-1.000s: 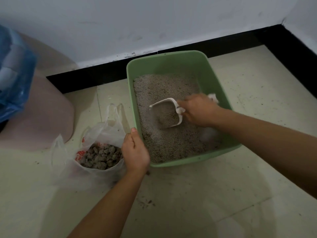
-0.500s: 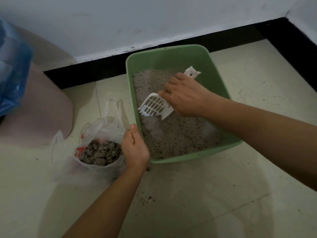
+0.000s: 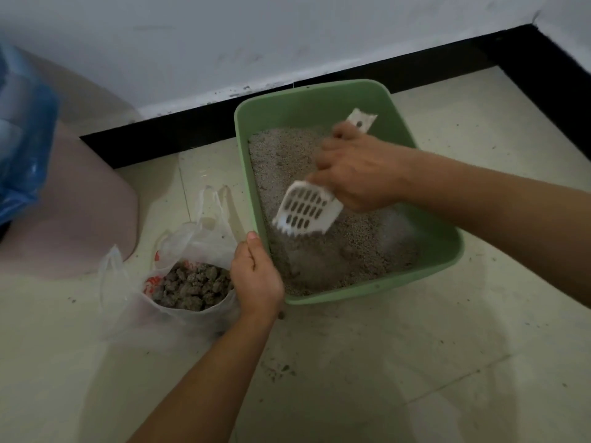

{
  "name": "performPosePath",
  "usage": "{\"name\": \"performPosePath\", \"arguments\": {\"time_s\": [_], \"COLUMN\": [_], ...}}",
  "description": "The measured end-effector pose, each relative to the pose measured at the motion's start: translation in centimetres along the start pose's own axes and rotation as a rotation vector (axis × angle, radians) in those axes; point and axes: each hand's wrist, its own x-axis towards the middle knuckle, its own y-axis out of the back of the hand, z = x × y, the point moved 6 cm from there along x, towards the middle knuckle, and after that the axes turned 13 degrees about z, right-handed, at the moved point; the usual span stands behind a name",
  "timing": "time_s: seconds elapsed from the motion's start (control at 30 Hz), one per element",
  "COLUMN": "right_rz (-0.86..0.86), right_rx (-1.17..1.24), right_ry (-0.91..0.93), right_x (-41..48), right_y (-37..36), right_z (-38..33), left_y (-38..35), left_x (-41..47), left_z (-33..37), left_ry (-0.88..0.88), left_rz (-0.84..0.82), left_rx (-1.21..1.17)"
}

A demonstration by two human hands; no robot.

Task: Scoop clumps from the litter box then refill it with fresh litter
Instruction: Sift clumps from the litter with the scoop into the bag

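We find the right hand [image 3: 358,167] wrapped round the scoop [image 3: 303,212] handle, blade down over litter [image 3: 351,251] by the left wall of the litter box [image 3: 367,290]. The left hand [image 3: 256,276] sits at its near-left corner, thumb along the rim, fingers hidden, hold unclear. Risk: a load dropping over that rim short of the bag [image 3: 204,238] just beside. Skirting [image 3: 160,139] crowds the far edge; the near floor [image 3: 383,362] offers room.

The right arm comes in from the right edge, its bare forearm slanting up and leftward. The right hand [image 3: 358,167] shows its back to the camera, fingers curled round the handle of the scoop [image 3: 305,211]. The left arm rises from the bottom edge. The left hand [image 3: 257,276] grips the litter box [image 3: 319,91] at its near left rim, thumb lying along it.
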Motion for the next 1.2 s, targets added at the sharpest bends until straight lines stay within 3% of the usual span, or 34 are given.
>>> {"name": "performPosePath", "arguments": {"time_s": [0.13,0.23,0.3,0.37,0.53,0.73,0.9,1.07,1.2], "right_rz": [0.023,0.096,0.21,0.23,-0.009,-0.283,-0.299,-0.445,-0.432], "right_rx": [-0.34,-0.454,-0.349,-0.153,0.004,-0.123,0.04,-0.053,0.122], "right_ry": [-0.131,0.073,0.198,0.202,-0.102,-0.149,-0.282,-0.36,-0.443], "right_x": [1.9,1.7,-0.2,-1.9,-3.3,-5.8,-6.5,-8.7,-9.6], "right_y": [0.3,-0.3,0.1,1.0,2.3,0.1,-0.3,-1.8,-3.6], "right_z": [-0.2,-3.5,-4.3,-3.8,1.0,1.0,1.6,2.5,1.1], "left_y": [0.0,0.1,0.1,0.0,-0.1,0.0,0.0,0.1,0.1], "left_x": [0.0,0.0,0.1,0.2,0.2,0.3,0.2,0.2,0.3], "left_z": [0.0,0.1,0.1,-0.1,-0.4,-0.1,0.0,0.2,0.0], "left_ry": [0.004,0.004,-0.011,-0.01,-0.001,-0.003,-0.013,-0.021,-0.014], "left_rz": [0.018,0.034,0.035,0.028,0.014,0.026,0.03,0.038,0.035], "left_rx": [0.005,-0.011,-0.014,-0.017,-0.001,0.019,0.024,0.033,0.042]}}
